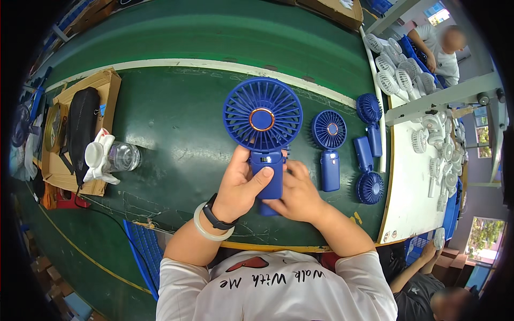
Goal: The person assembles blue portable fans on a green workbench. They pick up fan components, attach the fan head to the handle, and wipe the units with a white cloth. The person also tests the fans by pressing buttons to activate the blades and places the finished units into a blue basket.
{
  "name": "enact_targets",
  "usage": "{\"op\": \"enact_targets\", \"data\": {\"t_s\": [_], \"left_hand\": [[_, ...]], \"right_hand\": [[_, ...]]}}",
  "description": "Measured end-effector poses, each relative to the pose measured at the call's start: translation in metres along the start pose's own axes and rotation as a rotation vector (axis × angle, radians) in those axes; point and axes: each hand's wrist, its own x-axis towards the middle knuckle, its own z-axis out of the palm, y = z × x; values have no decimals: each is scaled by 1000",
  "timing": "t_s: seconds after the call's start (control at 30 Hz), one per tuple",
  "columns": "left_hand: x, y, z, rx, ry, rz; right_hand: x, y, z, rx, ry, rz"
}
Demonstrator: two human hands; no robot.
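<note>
A blue handheld fan (pixel 262 119) with an orange-ringed hub stands out in front of me, its round head away from me. My left hand (pixel 239 187) is closed around its handle, thumb on the front just below a small lit display. Close behind that handle, my right hand (pixel 300 193) has its fingers curled in. Blue parts of what looks like a second handheld fan (pixel 267 209) show there, mostly hidden by the first fan and my hands. To the right on the green table lie three more blue fans (pixel 330 168), (pixel 369 188), (pixel 369 109).
At left, a cardboard tray (pixel 111 88) holds a black pouch (pixel 83 120); a clear jar (pixel 124 157) with white cloth lies beside it. White fans (pixel 404 75) crowd the right-hand surface (pixel 404 176). Two other people sit at right, one holding a white fan (pixel 439 238).
</note>
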Motion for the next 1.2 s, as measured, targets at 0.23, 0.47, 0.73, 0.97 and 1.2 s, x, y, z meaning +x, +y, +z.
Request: {"op": "enact_targets", "data": {"t_s": [0.23,0.47,0.73,0.97,1.2], "left_hand": [[4,-7,0,34,59,18],[4,-10,-3,25,53,47],[8,-13,-2,13,109,3],[9,-15,-6,74,169,30],[10,-15,-1,115,245,89]], "right_hand": [[-27,2,-9,-99,131,281],[-41,15,-24,411,261,484],[-55,39,-10,890,263,693],[-30,8,-18,-166,115,551],[-8,45,-30,1966,73,532]]}}
